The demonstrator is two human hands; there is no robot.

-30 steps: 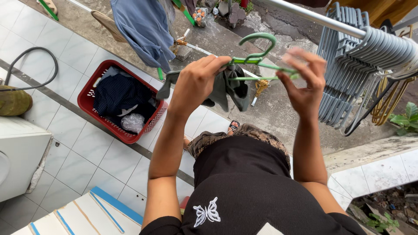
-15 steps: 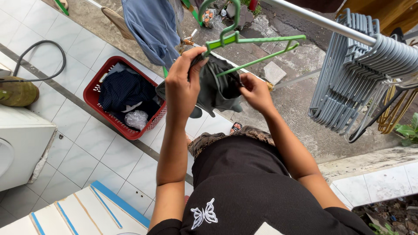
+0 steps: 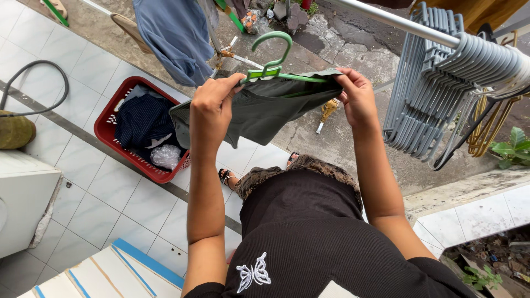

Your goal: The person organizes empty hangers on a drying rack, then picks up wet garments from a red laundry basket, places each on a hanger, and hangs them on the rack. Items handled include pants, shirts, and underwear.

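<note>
Red basket (image 3: 108, 128) holds dark laundry (image 3: 144, 122), perhaps a bag.

one green hanger (image 3: 274, 66), one dark garment (image 3: 265, 107), one red basket (image 3: 110, 129)

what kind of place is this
Likely a home's outdoor laundry-drying spot: a red laundry basket of clothes on tiles, grey hangers on a rail, and both hands putting a dark garment on a green hanger.
</note>
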